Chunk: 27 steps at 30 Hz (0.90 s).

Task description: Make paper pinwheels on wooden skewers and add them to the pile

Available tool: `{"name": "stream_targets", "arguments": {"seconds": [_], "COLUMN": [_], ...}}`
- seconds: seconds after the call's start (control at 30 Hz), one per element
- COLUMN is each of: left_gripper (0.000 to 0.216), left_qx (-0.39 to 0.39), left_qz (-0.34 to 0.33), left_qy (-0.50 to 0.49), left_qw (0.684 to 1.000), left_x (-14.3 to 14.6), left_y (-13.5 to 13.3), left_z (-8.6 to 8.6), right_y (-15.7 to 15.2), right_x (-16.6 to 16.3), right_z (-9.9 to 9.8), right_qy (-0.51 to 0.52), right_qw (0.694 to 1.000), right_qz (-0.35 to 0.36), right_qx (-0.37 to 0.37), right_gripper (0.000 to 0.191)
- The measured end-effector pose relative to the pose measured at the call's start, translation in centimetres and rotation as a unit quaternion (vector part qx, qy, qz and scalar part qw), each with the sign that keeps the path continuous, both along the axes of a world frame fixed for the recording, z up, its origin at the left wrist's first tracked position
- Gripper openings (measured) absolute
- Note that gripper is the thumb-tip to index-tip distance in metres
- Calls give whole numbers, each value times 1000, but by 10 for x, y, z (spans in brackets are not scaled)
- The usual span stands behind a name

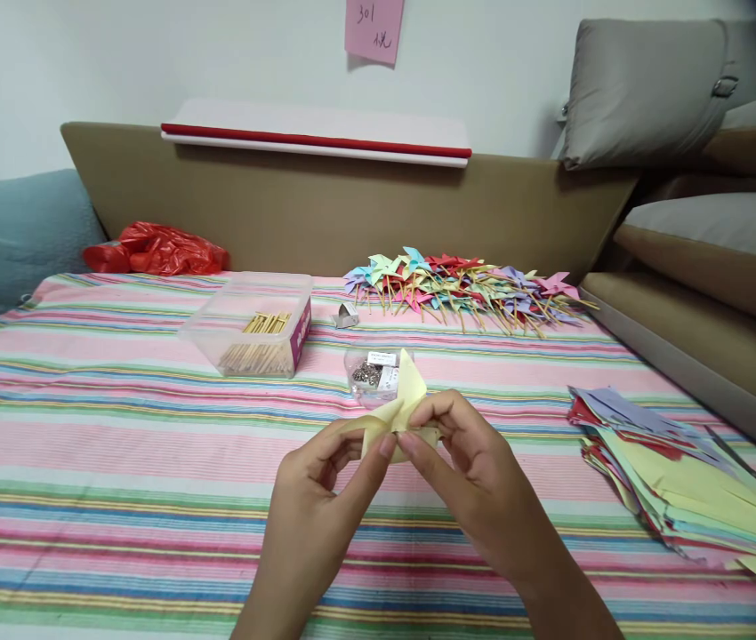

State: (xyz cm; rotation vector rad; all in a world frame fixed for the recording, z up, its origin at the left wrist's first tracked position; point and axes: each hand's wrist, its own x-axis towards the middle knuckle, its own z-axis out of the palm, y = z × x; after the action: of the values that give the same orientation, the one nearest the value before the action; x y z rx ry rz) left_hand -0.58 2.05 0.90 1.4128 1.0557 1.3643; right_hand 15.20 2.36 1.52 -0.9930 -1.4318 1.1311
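A pale yellow paper piece (pixel 403 404), partly folded into pinwheel flaps, is held between both hands above the striped cloth. My left hand (pixel 317 498) pinches its left side with thumb and fingertips. My right hand (pixel 468 471) pinches the centre and right side, fingers curled together. Just behind the paper sits a small clear tub of metal pins (pixel 373 373).
A clear box of wooden sticks (pixel 254 331) stands at the centre left. A pile of finished coloured pinwheels (pixel 464 289) lies at the back. A stack of cut coloured paper (pixel 691 484) is on the right. A red plastic bag (pixel 155 249) lies at the far left, on the striped cloth (pixel 117 462).
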Motion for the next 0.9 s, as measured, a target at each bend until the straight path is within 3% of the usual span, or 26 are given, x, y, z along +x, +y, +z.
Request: {"name": "stream_targets", "arguments": {"seconds": [0.17, 0.27, 0.47, 0.7, 0.9], "left_gripper": [5, 7, 6, 3, 13], "left_qx": [9, 9, 17, 6, -4], "left_qz": [9, 11, 14, 25, 29], "left_qy": [-4, 1, 10, 16, 52], "left_qw": [1000, 1000, 1000, 1000, 998], "left_x": [0, -1, -2, -5, -7], "left_y": [4, 5, 3, 2, 0], "left_z": [-1, -3, -4, -4, -4], "right_y": [-3, -2, 2, 0, -1], "right_x": [-3, -3, 1, 3, 3], "right_z": [-1, 0, 3, 5, 8], "right_qy": [109, 107, 54, 62, 53], "right_qw": [993, 993, 996, 995, 994], "right_qz": [22, 14, 57, 67, 72], "right_qx": [-31, -39, -32, -49, -61], "right_gripper": [36, 54, 16, 12, 11]}}
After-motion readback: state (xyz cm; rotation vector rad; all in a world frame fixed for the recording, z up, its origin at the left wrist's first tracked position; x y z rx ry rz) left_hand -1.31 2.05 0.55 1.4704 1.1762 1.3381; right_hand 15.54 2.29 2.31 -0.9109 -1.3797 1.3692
